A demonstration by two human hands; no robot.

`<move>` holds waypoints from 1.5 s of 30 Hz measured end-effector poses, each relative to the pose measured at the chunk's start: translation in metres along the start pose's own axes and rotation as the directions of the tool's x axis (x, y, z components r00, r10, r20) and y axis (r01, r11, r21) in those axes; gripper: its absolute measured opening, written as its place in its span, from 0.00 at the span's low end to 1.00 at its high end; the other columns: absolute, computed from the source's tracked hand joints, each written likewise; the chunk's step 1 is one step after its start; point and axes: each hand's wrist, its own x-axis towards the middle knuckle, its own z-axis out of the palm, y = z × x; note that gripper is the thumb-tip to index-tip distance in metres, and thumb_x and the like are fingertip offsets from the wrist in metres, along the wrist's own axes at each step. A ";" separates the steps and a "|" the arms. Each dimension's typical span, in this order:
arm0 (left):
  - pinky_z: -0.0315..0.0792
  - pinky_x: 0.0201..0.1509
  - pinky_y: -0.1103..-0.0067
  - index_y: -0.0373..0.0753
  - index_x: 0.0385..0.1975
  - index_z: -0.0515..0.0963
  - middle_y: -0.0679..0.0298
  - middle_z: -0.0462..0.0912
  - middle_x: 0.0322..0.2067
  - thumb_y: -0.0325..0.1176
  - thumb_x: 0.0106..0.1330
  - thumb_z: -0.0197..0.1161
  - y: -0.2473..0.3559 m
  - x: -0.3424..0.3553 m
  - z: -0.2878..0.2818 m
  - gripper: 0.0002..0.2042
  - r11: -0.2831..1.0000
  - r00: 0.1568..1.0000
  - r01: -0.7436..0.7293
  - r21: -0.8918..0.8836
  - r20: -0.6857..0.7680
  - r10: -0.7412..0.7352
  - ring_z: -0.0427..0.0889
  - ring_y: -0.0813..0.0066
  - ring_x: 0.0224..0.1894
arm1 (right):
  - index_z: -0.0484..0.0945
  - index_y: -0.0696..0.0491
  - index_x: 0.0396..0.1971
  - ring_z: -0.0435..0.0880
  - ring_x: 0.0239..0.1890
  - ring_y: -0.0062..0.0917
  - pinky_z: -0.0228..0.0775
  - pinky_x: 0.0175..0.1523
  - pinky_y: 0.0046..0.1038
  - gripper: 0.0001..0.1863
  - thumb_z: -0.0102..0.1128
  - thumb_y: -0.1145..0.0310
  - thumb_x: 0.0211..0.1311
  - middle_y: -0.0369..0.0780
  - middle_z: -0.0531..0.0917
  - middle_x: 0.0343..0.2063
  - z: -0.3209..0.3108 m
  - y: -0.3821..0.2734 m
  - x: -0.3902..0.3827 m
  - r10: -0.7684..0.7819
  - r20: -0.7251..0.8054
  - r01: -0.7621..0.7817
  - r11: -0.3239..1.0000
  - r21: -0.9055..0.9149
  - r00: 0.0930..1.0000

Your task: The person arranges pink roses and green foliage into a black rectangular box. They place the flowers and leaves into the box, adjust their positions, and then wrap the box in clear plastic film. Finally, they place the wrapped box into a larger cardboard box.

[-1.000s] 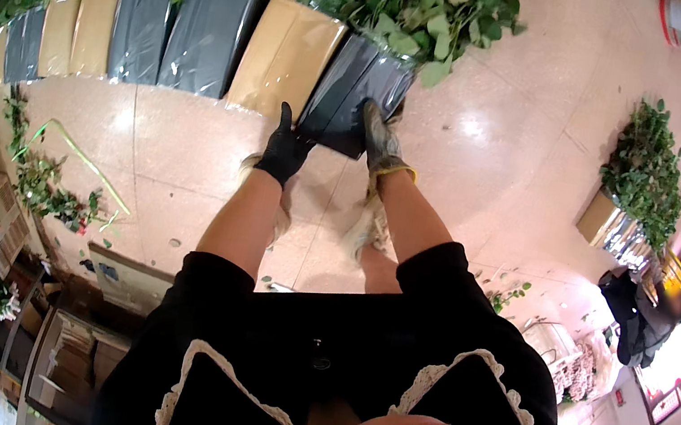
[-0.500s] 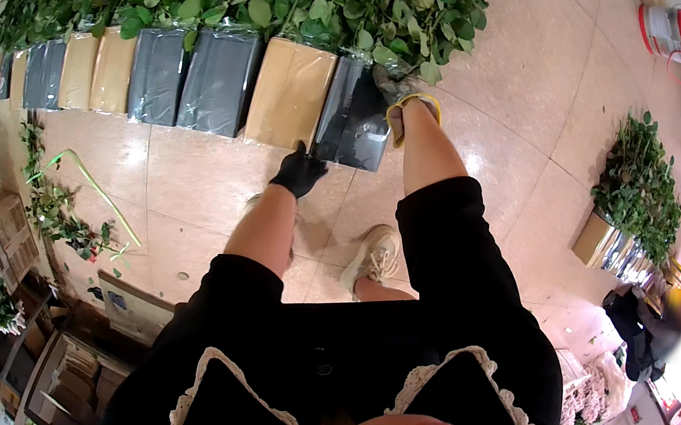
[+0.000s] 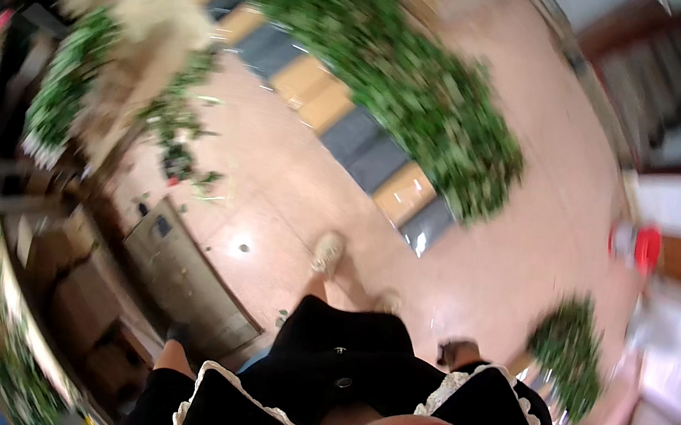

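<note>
My left hand (image 3: pixel 179 333), in a black glove, hangs low at my left side, nearest a long flat board (image 3: pixel 189 272). At my right side is my right hand (image 3: pixel 452 352), a dark blurred shape by my hip. The fingers of both hands are too smeared or hidden to read, and no held thing shows. Ahead of me lies a slanting row of leafy green stem bundles (image 3: pixel 385 66), their ends wrapped in black and tan sleeves (image 3: pixel 361 148) under clear film. Both hands are well apart from this row.
Another leafy bundle (image 3: pixel 568 353) is on the floor at the right. Loose cut stems (image 3: pixel 181 107) and scraps litter the left. Near left stand open cardboard boxes (image 3: pixel 73 284), with more greenery (image 3: pixel 71 88) beyond. A red spool (image 3: pixel 646 248) sits by the right wall.
Both hands have left the row's right end and dropped back to my sides. My view has swung, so the row now slants and lies farther off; my feet have shifted.
</note>
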 end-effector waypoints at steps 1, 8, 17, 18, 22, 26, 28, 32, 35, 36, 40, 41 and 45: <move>0.75 0.51 0.63 0.36 0.47 0.80 0.49 0.82 0.47 0.38 0.70 0.49 -0.023 -0.035 0.020 0.17 0.976 0.997 0.065 -0.210 -0.028 -0.072 0.80 0.51 0.50 | 0.78 0.53 0.39 0.85 0.36 0.48 0.76 0.49 0.40 0.20 0.59 0.51 0.60 0.54 0.83 0.34 -0.029 -0.004 -0.026 -0.096 -0.014 0.095 0.995 -0.029 0.995; 0.74 0.53 0.64 0.35 0.50 0.79 0.49 0.81 0.49 0.40 0.70 0.49 -0.041 -0.222 0.145 0.18 -0.128 0.837 0.073 -0.989 0.131 -0.531 0.79 0.54 0.52 | 0.77 0.51 0.44 0.84 0.35 0.49 0.77 0.48 0.44 0.21 0.57 0.50 0.61 0.52 0.83 0.36 -0.365 -0.134 0.054 0.289 0.087 -0.296 0.835 0.464 0.953; 0.72 0.54 0.68 0.35 0.43 0.81 0.50 0.81 0.49 0.36 0.67 0.45 0.122 -0.308 0.360 0.18 0.035 0.747 0.161 -0.986 0.099 -0.658 0.80 0.55 0.50 | 0.75 0.48 0.49 0.83 0.34 0.49 0.78 0.46 0.49 0.23 0.55 0.48 0.64 0.50 0.83 0.38 -0.481 -0.709 0.237 0.070 0.101 -0.114 0.830 0.546 0.992; 0.71 0.58 0.69 0.35 0.48 0.80 0.51 0.80 0.52 0.36 0.66 0.45 0.137 -0.313 0.364 0.19 -0.131 0.590 0.181 -0.975 0.214 -0.778 0.78 0.55 0.56 | 0.75 0.48 0.50 0.83 0.34 0.49 0.78 0.45 0.50 0.23 0.54 0.48 0.64 0.49 0.83 0.38 -0.454 -0.767 0.242 0.001 0.156 -0.079 0.865 0.495 0.988; 0.70 0.59 0.68 0.35 0.47 0.81 0.47 0.80 0.51 0.41 0.62 0.51 0.132 -0.330 0.305 0.20 -0.576 0.744 0.285 -0.766 0.556 -0.370 0.79 0.54 0.55 | 0.54 0.50 0.70 0.71 0.62 0.45 0.73 0.58 0.45 0.38 0.47 0.44 0.69 0.43 0.58 0.70 -0.307 -0.960 0.181 -0.037 0.548 0.052 0.999 -0.012 0.836; 0.73 0.47 0.58 0.35 0.29 0.82 0.49 0.84 0.36 0.40 0.64 0.47 0.069 -0.324 0.245 0.17 -0.263 0.553 0.109 -0.959 0.279 -0.785 0.82 0.48 0.40 | 0.61 0.44 0.65 0.80 0.51 0.34 0.79 0.46 0.36 0.26 0.50 0.57 0.71 0.38 0.73 0.59 -0.154 -1.060 0.127 -0.222 0.670 0.513 0.813 -0.273 0.708; 0.73 0.46 0.58 0.37 0.29 0.83 0.46 0.83 0.35 0.45 0.64 0.49 -0.026 -0.307 0.183 0.19 -0.610 0.315 -0.102 -0.786 0.556 -0.769 0.81 0.45 0.40 | 0.71 0.50 0.56 0.81 0.44 0.28 0.77 0.41 0.31 0.18 0.50 0.61 0.70 0.36 0.77 0.47 -0.142 -1.121 0.181 -0.396 0.790 0.884 0.215 -0.416 0.468; 0.72 0.46 0.59 0.40 0.44 0.79 0.50 0.78 0.40 0.38 0.63 0.59 -0.170 -0.346 0.147 0.14 -0.381 -0.245 -0.129 -0.916 0.401 -0.883 0.77 0.47 0.42 | 0.82 0.56 0.42 0.77 0.30 0.18 0.73 0.35 0.20 0.12 0.56 0.66 0.65 0.36 0.82 0.29 -0.090 -1.232 0.136 -0.492 0.795 0.934 0.146 -0.327 0.355; 0.72 0.47 0.59 0.37 0.55 0.71 0.47 0.75 0.44 0.42 0.63 0.61 -0.292 -0.402 0.168 0.23 -0.492 -0.326 -0.049 -0.869 0.479 -0.815 0.76 0.48 0.46 | 0.82 0.56 0.41 0.80 0.21 0.22 0.73 0.24 0.23 0.11 0.57 0.69 0.64 0.39 0.84 0.26 -0.078 -1.304 0.042 -0.332 0.798 0.817 0.485 -0.312 0.503; 0.71 0.50 0.59 0.34 0.59 0.66 0.45 0.73 0.47 0.43 0.62 0.62 -0.330 -0.412 0.190 0.29 -0.412 -0.577 -0.013 -0.911 0.343 -0.741 0.74 0.46 0.48 | 0.82 0.57 0.41 0.81 0.19 0.24 0.73 0.22 0.25 0.10 0.56 0.70 0.64 0.41 0.85 0.25 -0.072 -1.327 0.017 -0.298 0.806 0.796 0.518 -0.313 0.511; 0.70 0.58 0.63 0.29 0.60 0.67 0.40 0.76 0.50 0.45 0.62 0.63 -0.412 -0.442 0.336 0.32 -0.596 -0.576 -0.466 -0.654 0.736 -0.356 0.74 0.45 0.54 | 0.78 0.66 0.46 0.85 0.26 0.29 0.81 0.31 0.27 0.20 0.62 0.64 0.61 0.48 0.85 0.32 0.017 -1.384 -0.080 -0.164 0.986 0.856 0.510 0.089 -0.005; 0.73 0.55 0.65 0.30 0.55 0.73 0.43 0.81 0.45 0.46 0.62 0.62 -0.435 -0.452 0.359 0.28 -0.605 -0.444 -0.504 -0.617 0.786 -0.431 0.79 0.48 0.50 | 0.77 0.66 0.48 0.85 0.32 0.31 0.82 0.36 0.29 0.23 0.62 0.62 0.61 0.49 0.85 0.35 0.045 -1.392 -0.100 -0.149 0.980 0.810 0.553 0.193 -0.131; 0.76 0.54 0.65 0.35 0.46 0.81 0.47 0.83 0.44 0.59 0.57 0.63 -0.485 -0.464 0.433 0.31 -0.941 -0.128 -0.219 -0.260 0.963 -0.236 0.82 0.53 0.49 | 0.69 0.62 0.59 0.79 0.52 0.30 0.71 0.59 0.29 0.24 0.57 0.71 0.64 0.47 0.77 0.53 0.171 -1.377 -0.204 -0.144 0.918 0.778 0.492 0.391 -0.370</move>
